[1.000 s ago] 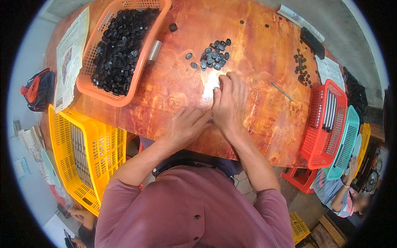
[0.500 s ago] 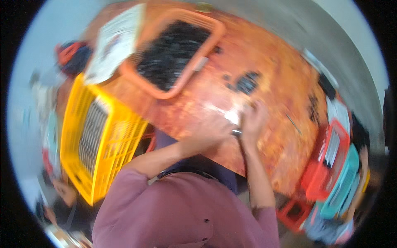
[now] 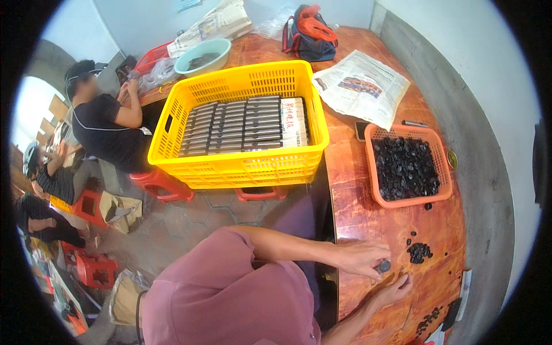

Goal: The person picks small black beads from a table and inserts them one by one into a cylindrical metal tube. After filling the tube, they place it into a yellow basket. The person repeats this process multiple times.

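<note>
My left hand (image 3: 361, 258) is over the table, fingers curled round a piece of which only a dark grey round end (image 3: 384, 265) shows; the rest is hidden in the grip. Close beside it, my right hand (image 3: 395, 291) has its thumb and fingertips pinched together. Anything between them is too small to make out. Just beyond both hands lies a small pile of black oval pieces (image 3: 420, 253), with a few loose ones around it. Farther off, an orange plastic basket (image 3: 375, 192) holds many more small black pieces.
To my left, a yellow crate (image 3: 241, 167) holds stacked silver bars. A printed paper sheet (image 3: 368, 86), a phone (image 3: 361, 131) and a dark bag (image 3: 313, 40) lie farther along the table (image 3: 356, 213). More black pieces (image 3: 428, 320) lie near the right hand. Other people sit at left, near red stools (image 3: 161, 184).
The view has swung left, bringing the yellow crate and other people into fuller sight. Both hands stay close together over the table; the right hand's fingers now show pinched.
</note>
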Available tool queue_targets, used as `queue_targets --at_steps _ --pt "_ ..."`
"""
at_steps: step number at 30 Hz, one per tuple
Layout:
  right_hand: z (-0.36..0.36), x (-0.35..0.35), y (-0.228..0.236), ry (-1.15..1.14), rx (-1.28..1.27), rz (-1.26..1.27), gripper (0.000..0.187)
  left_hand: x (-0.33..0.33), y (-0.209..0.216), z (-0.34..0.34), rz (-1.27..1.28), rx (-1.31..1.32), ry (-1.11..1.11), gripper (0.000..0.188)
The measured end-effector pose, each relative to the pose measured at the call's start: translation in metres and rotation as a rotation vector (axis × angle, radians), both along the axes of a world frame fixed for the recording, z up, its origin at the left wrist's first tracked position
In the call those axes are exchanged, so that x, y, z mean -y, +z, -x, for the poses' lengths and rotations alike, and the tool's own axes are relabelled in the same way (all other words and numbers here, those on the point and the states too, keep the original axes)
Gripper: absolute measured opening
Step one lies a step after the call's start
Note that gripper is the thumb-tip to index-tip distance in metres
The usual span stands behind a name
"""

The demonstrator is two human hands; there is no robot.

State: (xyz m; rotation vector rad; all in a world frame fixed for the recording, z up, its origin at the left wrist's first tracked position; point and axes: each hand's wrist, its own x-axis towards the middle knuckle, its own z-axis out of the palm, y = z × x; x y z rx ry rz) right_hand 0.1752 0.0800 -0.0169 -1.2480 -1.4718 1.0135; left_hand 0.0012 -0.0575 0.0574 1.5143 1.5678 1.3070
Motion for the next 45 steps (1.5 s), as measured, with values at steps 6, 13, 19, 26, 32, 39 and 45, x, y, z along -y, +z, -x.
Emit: queue_targets --at_steps 6,13,19,26,32,39,45 --pt "-0.005 -0.005 -0.010 0.064 0.255 -0.110 0.024 0.027 -0.031 0.049 -0.161 0.009 0.208 0.042" --pt "-0.015 -0.013 -0.025 0.156 0.287 -0.245 0.019 0.064 -0.065 0.061 -0.048 -0.659 0.201 0.035" --pt "-0.015 -0.014 -0.025 0.152 0.476 -0.326 0.021 0.047 -0.070 0.050 -0.116 -0.942 0.260 0.010" --pt "-0.027 -0.030 -0.040 0.176 0.596 -0.398 0.022 0.063 -0.039 0.068 -0.143 -0.805 0.243 0.016" --pt "-0.029 -0.029 -0.045 0.142 0.715 -0.426 0.027 0.164 0.071 0.180 -0.052 -0.908 0.664 0.027" --pt "-0.010 -0.022 -0.024 0.240 0.677 -0.656 0.043 0.257 0.036 0.291 0.531 -0.720 0.787 0.032" --pt "0.007 -0.009 -0.006 0.205 0.677 -0.635 0.065 0.273 -0.060 0.307 0.934 -0.643 0.543 0.035"
